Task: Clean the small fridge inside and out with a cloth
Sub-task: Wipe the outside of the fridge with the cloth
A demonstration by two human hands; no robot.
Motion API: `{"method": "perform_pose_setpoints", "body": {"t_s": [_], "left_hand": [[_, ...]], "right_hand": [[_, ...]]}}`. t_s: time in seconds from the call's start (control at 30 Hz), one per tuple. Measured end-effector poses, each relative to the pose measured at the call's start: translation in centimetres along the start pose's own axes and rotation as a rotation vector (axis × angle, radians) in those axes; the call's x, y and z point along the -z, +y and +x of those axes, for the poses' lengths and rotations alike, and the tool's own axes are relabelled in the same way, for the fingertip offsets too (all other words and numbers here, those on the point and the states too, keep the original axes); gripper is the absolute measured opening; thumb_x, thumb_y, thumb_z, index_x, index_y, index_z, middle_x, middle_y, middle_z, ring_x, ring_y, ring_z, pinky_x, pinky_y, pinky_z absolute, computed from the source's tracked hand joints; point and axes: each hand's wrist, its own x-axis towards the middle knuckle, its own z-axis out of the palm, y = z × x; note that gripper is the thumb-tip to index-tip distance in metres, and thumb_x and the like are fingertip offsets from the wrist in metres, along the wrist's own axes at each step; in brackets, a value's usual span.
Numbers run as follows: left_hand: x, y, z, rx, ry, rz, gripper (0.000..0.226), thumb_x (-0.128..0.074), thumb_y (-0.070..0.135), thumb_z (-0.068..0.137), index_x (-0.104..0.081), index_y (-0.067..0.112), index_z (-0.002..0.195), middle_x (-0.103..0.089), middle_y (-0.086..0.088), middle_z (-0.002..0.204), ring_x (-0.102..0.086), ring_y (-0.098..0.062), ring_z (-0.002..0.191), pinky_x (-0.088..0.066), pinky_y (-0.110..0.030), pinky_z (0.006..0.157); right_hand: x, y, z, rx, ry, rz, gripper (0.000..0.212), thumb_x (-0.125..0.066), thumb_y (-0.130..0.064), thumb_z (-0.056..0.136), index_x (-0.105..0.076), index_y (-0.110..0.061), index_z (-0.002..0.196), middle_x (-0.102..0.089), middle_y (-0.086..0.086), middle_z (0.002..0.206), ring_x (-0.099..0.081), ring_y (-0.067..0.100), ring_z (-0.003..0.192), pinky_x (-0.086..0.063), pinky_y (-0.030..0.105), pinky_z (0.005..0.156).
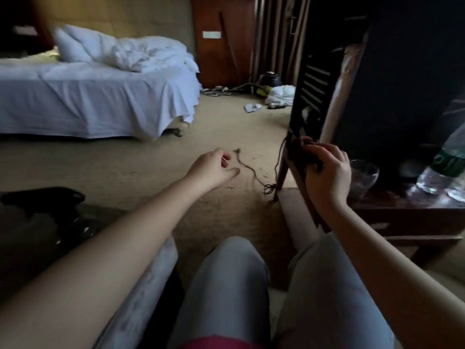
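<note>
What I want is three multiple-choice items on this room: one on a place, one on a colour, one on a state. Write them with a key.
1. Where does the glass stand?
A. on the bed
B. on the wooden cabinet
C. on the carpet

2. What colour is the bed sheet?
A. white
B. red
C. green

3. What is the left hand doing?
A. gripping a cloth
B. open, holding nothing
C. pinching the cord

Key: 1 B, it sits on the dark wood top; 2 A, the sheet is plainly white; 3 B, its fingers are loose with nothing in them.
</note>
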Motion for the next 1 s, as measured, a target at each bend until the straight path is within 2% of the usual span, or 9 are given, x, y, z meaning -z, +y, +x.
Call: {"method": "perform_pose_setpoints", "body": {"t_s": [0.1, 0.23, 0.4, 0.47, 0.6, 0.7, 0.8, 0.93, 1.0], "left_hand": [[3.7, -3.3, -3.9, 0.06, 0.016, 0.122, 0.045, -0.069, 0.039, 0.081, -0.06, 0.014, 0.118, -0.063, -0.002, 0.113, -0.059, -0.019, 0.103, -0.046, -0.028, 0.087], [8.5, -7.6, -10.2, 0.125, -0.016, 0.482, 0.046, -0.066, 0.04, 0.085, -0.058, 0.016, 0.123, -0.056, -0.007, 0.126, -0.053, -0.025, 0.115, -0.041, -0.03, 0.09], [15.1, -9.1, -14.7, -0.019, 0.191, 0.671, 0.044, -0.067, 0.046, 0.08, -0.063, 0.018, 0.113, -0.06, -0.002, 0.118, -0.054, -0.027, 0.109, -0.043, -0.035, 0.092], [17.6, -8.9, -15.4, 0.002, 0.241, 0.777, 0.044, -0.067, 0.051, 0.079, -0.063, 0.02, 0.111, -0.062, -0.001, 0.114, -0.055, -0.027, 0.107, -0.043, -0.036, 0.093], [19.2, -9.7, -16.2, 0.175, 0.145, 0.861, 0.041, -0.067, 0.056, 0.074, -0.056, 0.024, 0.096, -0.065, 0.001, 0.102, -0.059, -0.024, 0.097, -0.047, -0.032, 0.079], [19.0, -10.1, -15.5, 0.191, 0.076, 1.002, 0.043, -0.064, 0.059, 0.077, -0.06, 0.02, 0.096, -0.065, 0.001, 0.098, -0.059, -0.023, 0.1, -0.041, -0.034, 0.085], [18.9, -10.0, -14.7, 0.12, 0.073, 0.947, 0.035, -0.064, 0.056, 0.08, -0.062, 0.022, 0.089, -0.063, 0.005, 0.087, -0.059, -0.02, 0.094, -0.039, -0.033, 0.084], [16.5, -8.7, -12.5, -0.014, 0.045, 0.794, 0.029, -0.067, 0.049, 0.081, -0.055, 0.023, 0.075, -0.058, 0.003, 0.075, -0.055, -0.02, 0.077, -0.038, -0.03, 0.062], [14.7, -7.5, -10.7, -0.09, 0.014, 0.745, 0.032, -0.07, 0.048, 0.079, -0.049, 0.026, 0.069, -0.06, 0.002, 0.075, -0.056, -0.021, 0.076, -0.044, -0.032, 0.063]], "right_hand": [[-2.4, -2.5, -1.3, 0.02, -0.102, 0.043, 0.043, -0.062, 0.005, 0.075, -0.072, -0.019, 0.109, -0.066, 0.004, 0.11, -0.052, 0.029, 0.103, -0.035, 0.023, 0.083], [-5.3, -6.1, -4.1, 0.034, -0.257, 0.11, 0.045, -0.059, 0.009, 0.072, -0.073, -0.014, 0.108, -0.066, 0.007, 0.108, -0.054, 0.033, 0.1, -0.035, 0.024, 0.081], [-8.5, -9.4, -7.7, 0.086, -0.351, 0.234, 0.042, -0.062, 0.008, 0.074, -0.073, -0.016, 0.107, -0.066, 0.003, 0.11, -0.058, 0.029, 0.1, -0.045, 0.031, 0.081], [-9.1, -10.1, -8.0, 0.11, -0.376, 0.26, 0.043, -0.063, 0.008, 0.076, -0.073, -0.019, 0.107, -0.066, 0.001, 0.111, -0.059, 0.027, 0.1, -0.05, 0.035, 0.08], [-9.7, -10.2, -8.7, 0.123, -0.411, 0.274, 0.042, -0.063, 0.008, 0.077, -0.073, -0.018, 0.108, -0.066, 0.001, 0.111, -0.061, 0.028, 0.097, -0.054, 0.04, 0.079], [-9.3, -9.6, -8.5, 0.09, -0.433, 0.286, 0.039, -0.062, 0.006, 0.081, -0.072, -0.018, 0.109, -0.066, 0.001, 0.113, -0.06, 0.026, 0.098, -0.05, 0.033, 0.079], [-8.2, -8.6, -7.4, 0.028, -0.46, 0.313, 0.032, -0.064, 0.0, 0.084, -0.071, -0.016, 0.111, -0.065, -0.001, 0.106, -0.062, 0.023, 0.094, -0.044, 0.026, 0.074], [-5.6, -4.6, -5.5, -0.204, -0.405, 0.36, 0.031, -0.057, -0.017, 0.081, -0.068, -0.031, 0.105, -0.068, -0.002, 0.098, -0.066, 0.02, 0.085, -0.056, 0.037, 0.072], [-3.3, -2.1, -4.6, -0.297, -0.357, 0.376, 0.032, -0.054, -0.009, 0.079, -0.068, -0.032, 0.096, -0.063, -0.001, 0.097, -0.064, 0.019, 0.082, -0.056, 0.028, 0.07]]}}
